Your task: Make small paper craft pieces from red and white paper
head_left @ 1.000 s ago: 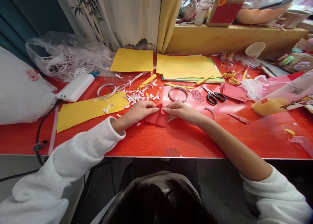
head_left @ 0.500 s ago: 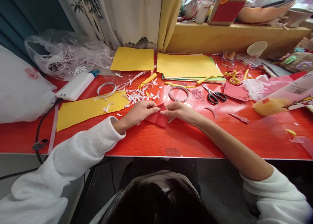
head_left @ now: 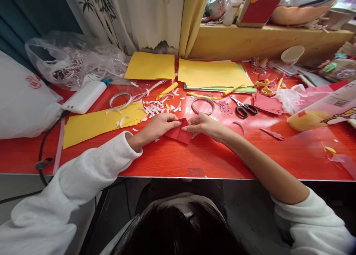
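Observation:
A small folded piece of red paper [head_left: 179,135] lies on the red table [head_left: 211,158] in front of me. My left hand [head_left: 160,126] presses on its left part with fingers held together, fingertips at the fold. My right hand [head_left: 204,124] pinches the paper's upper right flap, fingertips meeting the left hand's at the middle. Both hands rest low on the table. White sleeves cover my arms, the right one pushed up.
Yellow paper sheets [head_left: 211,74] lie behind, another yellow sheet [head_left: 97,123] to the left. Black-handled scissors [head_left: 243,107], two tape rings [head_left: 203,105], white paper scraps [head_left: 158,108], a white bottle [head_left: 82,97], plastic bags [head_left: 25,103] and a cluttered wooden shelf [head_left: 264,39] surround the spot.
The fingertips of both hands have drawn slightly closer together over the red paper's fold. Otherwise the hands and paper stay in place.

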Tool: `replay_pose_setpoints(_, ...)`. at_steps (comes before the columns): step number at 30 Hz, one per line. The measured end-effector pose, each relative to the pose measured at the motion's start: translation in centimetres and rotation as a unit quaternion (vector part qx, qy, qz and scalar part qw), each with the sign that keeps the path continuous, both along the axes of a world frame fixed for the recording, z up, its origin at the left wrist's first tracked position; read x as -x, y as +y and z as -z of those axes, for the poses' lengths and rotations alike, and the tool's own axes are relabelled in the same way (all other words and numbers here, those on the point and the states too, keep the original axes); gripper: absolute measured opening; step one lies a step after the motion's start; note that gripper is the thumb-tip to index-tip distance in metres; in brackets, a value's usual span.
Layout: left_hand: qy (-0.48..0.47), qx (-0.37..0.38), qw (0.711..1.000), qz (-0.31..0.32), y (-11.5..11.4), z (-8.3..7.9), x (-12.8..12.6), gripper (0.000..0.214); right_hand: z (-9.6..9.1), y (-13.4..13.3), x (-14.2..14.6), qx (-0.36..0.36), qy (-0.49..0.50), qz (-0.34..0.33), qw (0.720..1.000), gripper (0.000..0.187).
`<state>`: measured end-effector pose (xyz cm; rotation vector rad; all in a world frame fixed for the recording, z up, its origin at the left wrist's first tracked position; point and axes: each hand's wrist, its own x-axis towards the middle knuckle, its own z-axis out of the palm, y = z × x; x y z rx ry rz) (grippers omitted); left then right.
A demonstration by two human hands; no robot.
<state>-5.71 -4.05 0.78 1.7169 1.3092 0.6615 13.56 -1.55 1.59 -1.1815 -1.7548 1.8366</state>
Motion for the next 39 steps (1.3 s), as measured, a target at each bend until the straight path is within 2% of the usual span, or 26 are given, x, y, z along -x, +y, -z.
replay_pose_setpoints(5,-0.014,0.012,1.000,0.021,0.2,-0.3,0.2,0.030,0.0,0.1,0.3,-0.001,-0.002,0.012,1.000,0.023)
replay_pose_setpoints(9,-0.032,0.000,0.999,0.012,0.0,-0.5,-0.2,0.037,0.2,0.1,0.3,-0.014,-0.016,-0.015,1.000,0.019)
replay_pose_setpoints(13,0.004,-0.024,1.000,-0.004,-0.2,-0.7,-0.8,0.038,0.6,0.1,0.3,-0.035,-0.026,-0.047,0.998,0.016)
replay_pose_setpoints(18,0.033,-0.034,0.999,-0.017,-0.1,-0.4,-0.9,0.034,0.7,0.0,0.3,-0.067,-0.031,-0.065,0.995,0.024)
replay_pose_setpoints(23,0.054,-0.065,0.996,-0.021,0.1,0.2,-1.0,0.032,0.6,0.0,0.4,-0.058,-0.037,-0.069,0.995,0.024)
replay_pose_setpoints(30,0.107,-0.148,0.982,-0.055,-0.1,0.3,-1.1,0.033,0.4,-0.2,0.2,-0.029,0.013,-0.047,0.998,0.032)
replay_pose_setpoints(34,0.061,-0.111,0.991,-0.044,0.1,0.0,-0.6,0.038,0.3,-0.1,0.2,-0.005,0.030,-0.020,0.999,0.034)
replay_pose_setpoints(39,-0.003,-0.001,0.999,0.032,0.7,-1.0,0.4,0.034,0.7,0.2,0.0,0.016,0.048,0.024,0.998,0.035)
